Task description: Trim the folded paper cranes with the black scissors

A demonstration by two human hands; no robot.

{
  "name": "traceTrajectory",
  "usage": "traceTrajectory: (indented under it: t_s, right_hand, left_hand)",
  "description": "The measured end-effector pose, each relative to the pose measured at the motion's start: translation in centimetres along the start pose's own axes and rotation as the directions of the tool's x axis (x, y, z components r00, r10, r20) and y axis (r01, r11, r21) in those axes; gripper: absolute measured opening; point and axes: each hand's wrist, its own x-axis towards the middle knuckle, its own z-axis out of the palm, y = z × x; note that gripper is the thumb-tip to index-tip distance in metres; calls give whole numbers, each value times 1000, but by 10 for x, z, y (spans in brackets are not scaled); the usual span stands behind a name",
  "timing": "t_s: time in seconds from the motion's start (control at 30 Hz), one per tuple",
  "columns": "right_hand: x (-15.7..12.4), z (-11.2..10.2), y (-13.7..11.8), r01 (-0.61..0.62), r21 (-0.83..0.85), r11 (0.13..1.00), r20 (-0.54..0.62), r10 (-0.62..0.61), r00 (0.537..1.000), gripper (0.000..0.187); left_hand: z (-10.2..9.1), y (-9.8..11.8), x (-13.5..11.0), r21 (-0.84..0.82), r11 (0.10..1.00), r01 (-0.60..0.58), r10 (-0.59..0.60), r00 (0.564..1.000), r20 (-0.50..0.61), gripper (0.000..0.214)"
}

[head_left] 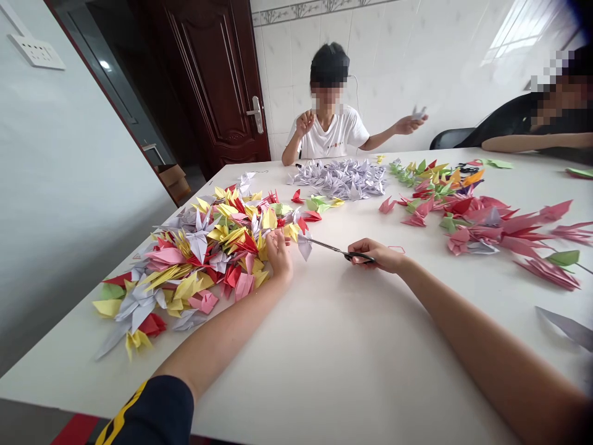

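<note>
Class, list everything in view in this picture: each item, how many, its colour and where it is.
table: one, white, in front of the person
mixed cranes: many, yellow, red, pink, grey, left of the table
grey cranes: many, pale grey, far middle of the table
pink cranes: many, pink, red, green, right of the table
scissors: one pair, black handles, mid-table
door: one, dark brown, back wall
co-worker: one, white T-shirt, across the table
second co-worker: one, black top, far right
left hand: one, touching the mixed cranes
right hand: one, holding the scissors
</note>
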Motion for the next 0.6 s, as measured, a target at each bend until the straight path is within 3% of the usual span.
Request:
traceTrajectory:
  t_s: [0.33, 0.37, 0.43, 0.5, 0.6]
  right_hand:
    - [-8, -17, 2, -90, -20, 996, 194, 92, 977, 48]
    - [-8, -19, 3, -84, -13, 996, 139, 85, 987, 47]
    - [-6, -20, 7, -11, 41, 999, -94, 15, 995, 46]
    - [-3, -19, 11, 89, 93, 992, -326, -54, 944, 48]
    - [2, -15, 13, 103, 86, 991, -443, -55, 895, 51]
  left_hand:
    - [0, -2, 3, 29, 999, -19, 19, 1000, 0, 19]
    - [0, -3, 4, 21, 1000, -23, 23, 1000, 0, 20]
    - [0, -3, 4, 6, 1000, -3, 3, 1000, 2, 21]
    - [0, -4, 4, 0, 1000, 17, -17, 1000, 9, 22]
    - [0, -3, 3, 0, 1000, -1, 1, 1000, 18, 20]
